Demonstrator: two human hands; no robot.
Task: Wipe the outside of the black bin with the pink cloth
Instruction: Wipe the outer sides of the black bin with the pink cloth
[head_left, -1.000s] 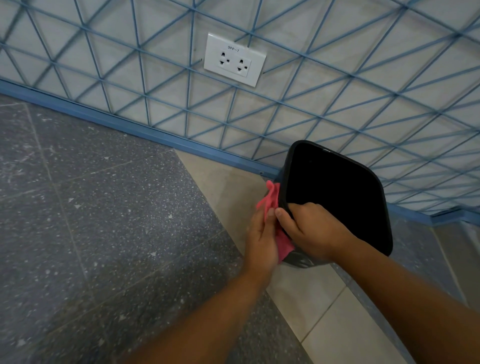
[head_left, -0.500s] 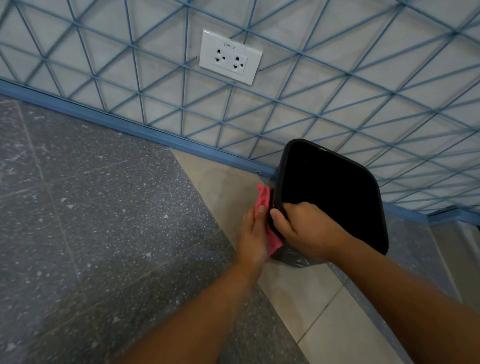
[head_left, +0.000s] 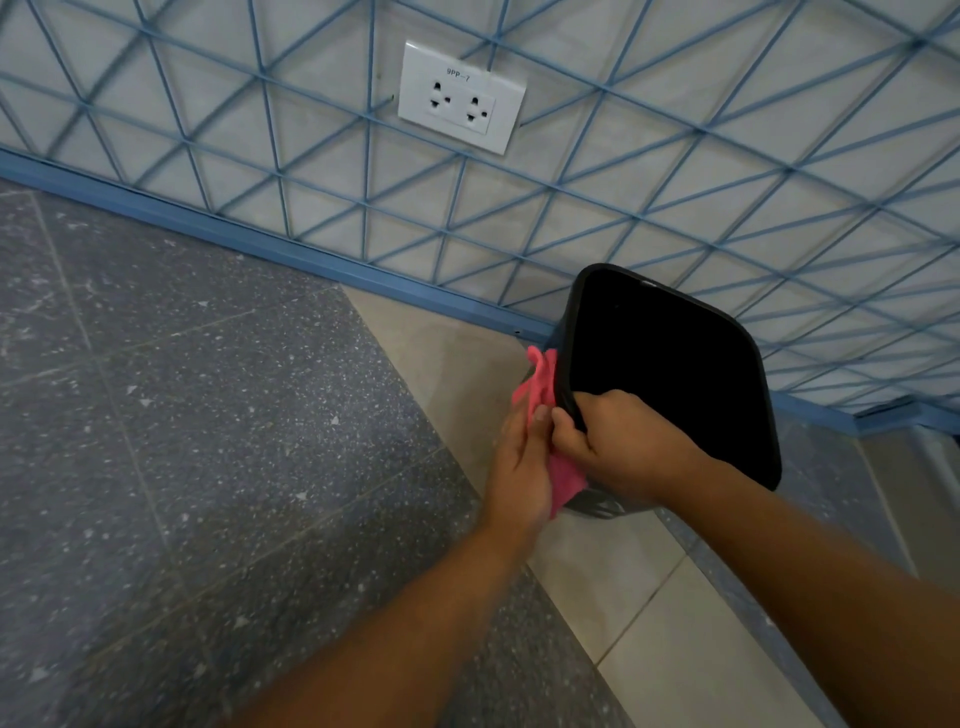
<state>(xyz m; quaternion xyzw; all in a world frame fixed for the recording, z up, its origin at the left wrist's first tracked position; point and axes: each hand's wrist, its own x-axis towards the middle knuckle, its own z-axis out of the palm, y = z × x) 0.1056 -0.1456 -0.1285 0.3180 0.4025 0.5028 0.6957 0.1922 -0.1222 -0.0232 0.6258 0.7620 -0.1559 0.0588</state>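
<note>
The black bin (head_left: 670, 364) stands on the floor close to the wall, tilted so that its dark inside faces me. My right hand (head_left: 618, 441) grips its near rim at the left corner, fingers curled over the edge. My left hand (head_left: 519, 467) lies flat against the bin's left outer wall and presses the pink cloth (head_left: 540, 384) onto it. One end of the cloth sticks up above my fingers and another part shows below my palm. The bin's lower left wall is hidden behind my hands.
A tiled wall with a blue line pattern (head_left: 623, 197) rises right behind the bin, with a blue skirting strip (head_left: 260, 244) at its foot. A white double socket (head_left: 460, 98) sits on the wall above. The floor has dark speckled tiles (head_left: 208, 441) and beige tiles (head_left: 623, 582).
My left hand with the pink cloth has slid slightly along the bin's left wall. My right hand keeps its hold on the rim. The view has shifted a little.
</note>
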